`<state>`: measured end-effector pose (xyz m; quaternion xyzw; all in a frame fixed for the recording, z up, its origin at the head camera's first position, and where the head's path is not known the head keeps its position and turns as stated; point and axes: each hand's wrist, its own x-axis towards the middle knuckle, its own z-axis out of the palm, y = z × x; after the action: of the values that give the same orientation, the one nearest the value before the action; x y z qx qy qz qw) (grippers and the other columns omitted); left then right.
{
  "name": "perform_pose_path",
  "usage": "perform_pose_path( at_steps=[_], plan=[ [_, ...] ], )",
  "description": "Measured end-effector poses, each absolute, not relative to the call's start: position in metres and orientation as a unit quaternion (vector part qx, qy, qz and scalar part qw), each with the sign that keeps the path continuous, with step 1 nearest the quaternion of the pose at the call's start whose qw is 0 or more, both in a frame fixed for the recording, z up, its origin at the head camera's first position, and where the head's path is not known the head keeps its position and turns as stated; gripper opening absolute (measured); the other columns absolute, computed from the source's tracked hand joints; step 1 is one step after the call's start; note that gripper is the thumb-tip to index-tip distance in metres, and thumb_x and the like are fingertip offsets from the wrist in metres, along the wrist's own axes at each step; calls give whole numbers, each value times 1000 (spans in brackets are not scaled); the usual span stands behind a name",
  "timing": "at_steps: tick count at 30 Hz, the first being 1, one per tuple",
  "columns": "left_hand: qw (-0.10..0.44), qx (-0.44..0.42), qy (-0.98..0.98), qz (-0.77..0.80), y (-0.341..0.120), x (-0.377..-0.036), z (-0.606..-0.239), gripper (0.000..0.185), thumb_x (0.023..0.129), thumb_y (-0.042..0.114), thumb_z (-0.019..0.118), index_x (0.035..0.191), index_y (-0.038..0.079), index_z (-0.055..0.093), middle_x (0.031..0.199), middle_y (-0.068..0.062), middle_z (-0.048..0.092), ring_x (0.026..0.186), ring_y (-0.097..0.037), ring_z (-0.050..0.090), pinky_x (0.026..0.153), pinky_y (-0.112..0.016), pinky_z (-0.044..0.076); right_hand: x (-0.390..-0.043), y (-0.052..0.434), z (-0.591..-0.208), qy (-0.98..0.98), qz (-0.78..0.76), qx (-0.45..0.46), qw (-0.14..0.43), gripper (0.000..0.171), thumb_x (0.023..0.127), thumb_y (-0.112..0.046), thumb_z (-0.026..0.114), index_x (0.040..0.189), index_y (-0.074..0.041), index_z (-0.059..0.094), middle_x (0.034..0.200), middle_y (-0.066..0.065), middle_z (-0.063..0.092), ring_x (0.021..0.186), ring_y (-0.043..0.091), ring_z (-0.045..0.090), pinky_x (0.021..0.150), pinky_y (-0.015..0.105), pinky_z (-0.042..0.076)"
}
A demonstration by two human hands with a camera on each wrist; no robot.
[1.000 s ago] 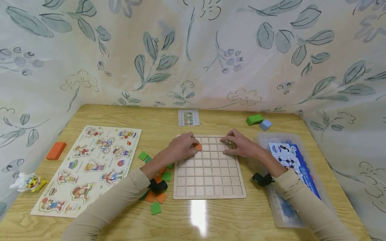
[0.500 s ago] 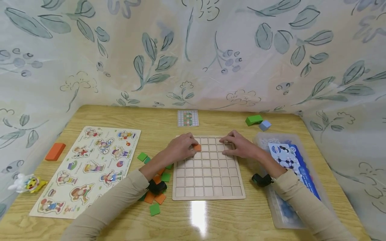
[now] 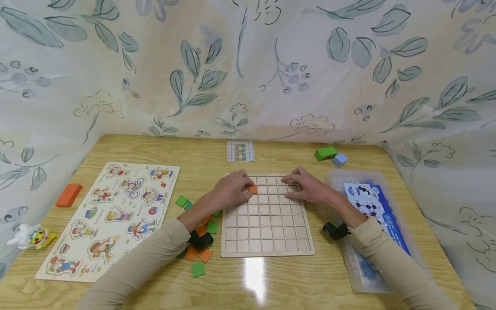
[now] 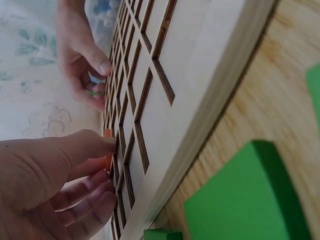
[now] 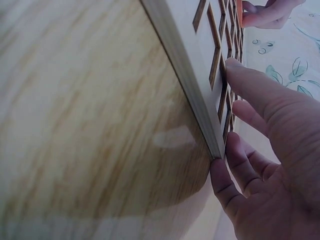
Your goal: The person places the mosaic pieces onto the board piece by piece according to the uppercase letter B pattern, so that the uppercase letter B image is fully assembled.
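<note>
The left hand (image 3: 232, 189) pinches an orange square tile (image 3: 253, 189) in its fingers (image 4: 82, 150), seating it in a cell near the far left of the wooden grid board (image 3: 267, 219). The right hand (image 3: 306, 186) rests on the board's far right, fingers lightly bent, steadying it and grasping nothing. By my judgement, the tile next needs pressing flat, then another is taken from the loose tiles (image 3: 201, 254) on the counter (image 3: 252, 284).

right hand (image 5: 270, 150): fingers lie on the board's (image 5: 200, 65) top and against its edge, thumb laid over the grid cells | board: pale wood, square cut-outs, seen edge-on, resting on the table (image 5: 75, 125) | far end: left hand (image 5: 270, 12) at an orange tile (image 5: 239, 12) standing up from a cell
</note>
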<state>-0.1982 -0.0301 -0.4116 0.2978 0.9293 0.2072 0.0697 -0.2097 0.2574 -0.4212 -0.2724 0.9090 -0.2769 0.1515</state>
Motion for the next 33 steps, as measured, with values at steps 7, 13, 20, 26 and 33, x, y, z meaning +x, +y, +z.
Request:
perform_pose_path(
  at_steps=[7,13,20,26,33],
  plan=[
    [71,300,929,207,-31,-199,-410,26,89,17,67,115,10,71,105,-6,61,79,-14,51,60,-25,41,-211,257,-422,909,-272,-282,142,48,91,-29,68,133,-7,56,113,13,43,109,32,55,82,38,43],
    [69,292,928,219,-40,-197,-408,34,89,18,65,121,8,67,113,-7,61,89,-17,58,68,-28,48,-210,256,-420,912,-271,-266,156,48,91,-25,68,133,-7,56,114,14,43,110,30,55,85,38,42],
    [88,283,883,363,-99,-177,-407,33,93,16,64,123,3,63,118,-13,61,100,-23,63,80,-30,55,-209,255,-419,909,-275,-270,159,47,91,-25,68,133,-7,56,114,15,43,111,31,56,83,37,41],
    [84,234,883,398,-159,-146,-409,34,92,15,66,124,5,63,117,-13,64,98,-23,65,75,-26,55,-209,255,-422,913,-264,-271,155,48,91,-26,69,133,-7,57,114,14,43,108,28,55,82,36,41],
    [40,208,905,369,-189,-120,-413,31,89,9,68,119,4,65,114,-12,66,98,-26,65,74,-25,53,-211,256,-422,912,-270,-273,147,49,90,-27,70,132,-6,58,113,15,44,106,29,55,81,36,41]
  ],
)
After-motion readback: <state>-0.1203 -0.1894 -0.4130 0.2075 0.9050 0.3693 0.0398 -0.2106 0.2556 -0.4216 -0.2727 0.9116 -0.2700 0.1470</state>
